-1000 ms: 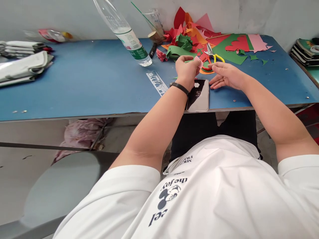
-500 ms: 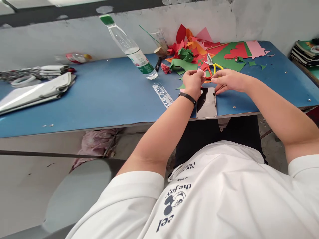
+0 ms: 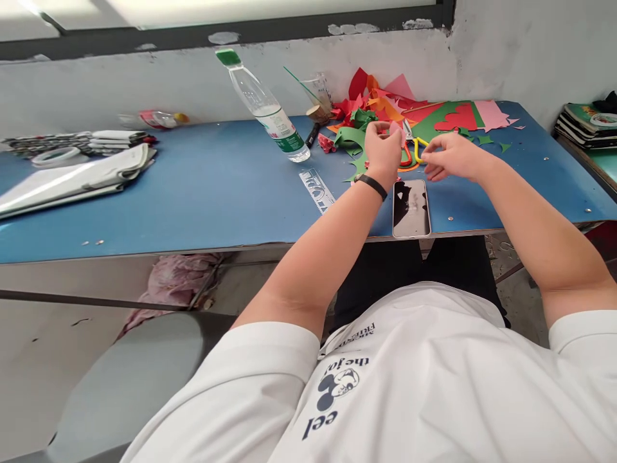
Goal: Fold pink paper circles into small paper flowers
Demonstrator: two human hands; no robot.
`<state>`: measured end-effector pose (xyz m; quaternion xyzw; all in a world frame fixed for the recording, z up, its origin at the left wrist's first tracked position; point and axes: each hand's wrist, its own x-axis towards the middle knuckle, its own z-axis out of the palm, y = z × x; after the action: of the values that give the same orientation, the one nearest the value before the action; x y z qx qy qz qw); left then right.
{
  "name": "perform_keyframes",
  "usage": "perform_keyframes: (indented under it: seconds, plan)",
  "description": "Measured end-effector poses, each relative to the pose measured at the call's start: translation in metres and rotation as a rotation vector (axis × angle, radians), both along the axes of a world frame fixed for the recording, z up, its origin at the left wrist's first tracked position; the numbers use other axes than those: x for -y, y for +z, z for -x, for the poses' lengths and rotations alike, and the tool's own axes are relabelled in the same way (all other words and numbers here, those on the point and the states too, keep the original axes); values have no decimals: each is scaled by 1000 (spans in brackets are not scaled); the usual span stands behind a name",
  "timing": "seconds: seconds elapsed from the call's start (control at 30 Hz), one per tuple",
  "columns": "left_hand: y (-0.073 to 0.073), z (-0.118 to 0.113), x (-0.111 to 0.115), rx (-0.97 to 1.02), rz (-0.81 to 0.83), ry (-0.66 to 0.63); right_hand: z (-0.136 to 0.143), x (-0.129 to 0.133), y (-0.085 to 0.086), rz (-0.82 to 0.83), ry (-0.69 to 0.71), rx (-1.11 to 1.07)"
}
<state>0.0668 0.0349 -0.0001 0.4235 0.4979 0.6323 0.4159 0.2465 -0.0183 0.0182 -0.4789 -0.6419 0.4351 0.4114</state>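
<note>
My left hand [image 3: 383,153] is closed in a pinch on a small piece of pink paper [image 3: 397,134], above the far side of the phone. My right hand [image 3: 450,156] is open just to the right, its fingers slightly bent and nothing seen in them. Scissors [image 3: 408,130] with one red-orange and one yellow handle lie between the hands, blades pointing away; the yellow handle is near my right fingertips. Below the hands a phone [image 3: 412,209] with a dark, reflecting screen lies at the table's front edge. Behind are coloured paper scraps [image 3: 354,136], red, green, orange and pink.
A clear stencil ruler [image 3: 315,190] lies left of my left forearm. Beyond it a water bottle [image 3: 274,122] stands near a black marker [image 3: 312,136] and a clear cup [image 3: 318,90]. Folded papers [image 3: 77,170] lie at the far left of the blue table [image 3: 202,199]. Books [image 3: 585,125] are stacked at right.
The camera view has shifted, so the table appears lower and further right. My left hand has moved a little away from the phone with the pink paper; my right hand has drawn slightly apart from it.
</note>
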Motion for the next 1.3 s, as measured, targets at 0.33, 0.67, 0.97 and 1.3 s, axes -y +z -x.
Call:
perform_keyframes:
  seconds: [0.33, 0.67, 0.97, 1.3]
  plan:
    - [-11, 40, -47, 9, -136, -414, 33, -56, 4, -311, -330, -10]
    - [-30, 45, -63, -42, -208, -529, 15, -73, -45, -467, -175, 188]
    - [-18, 44, -40, -36, -136, -572, 8, -91, -59, -532, -104, 213]
    - [-10, 45, -21, -24, -90, -628, 12, -82, -42, -645, -209, 253]
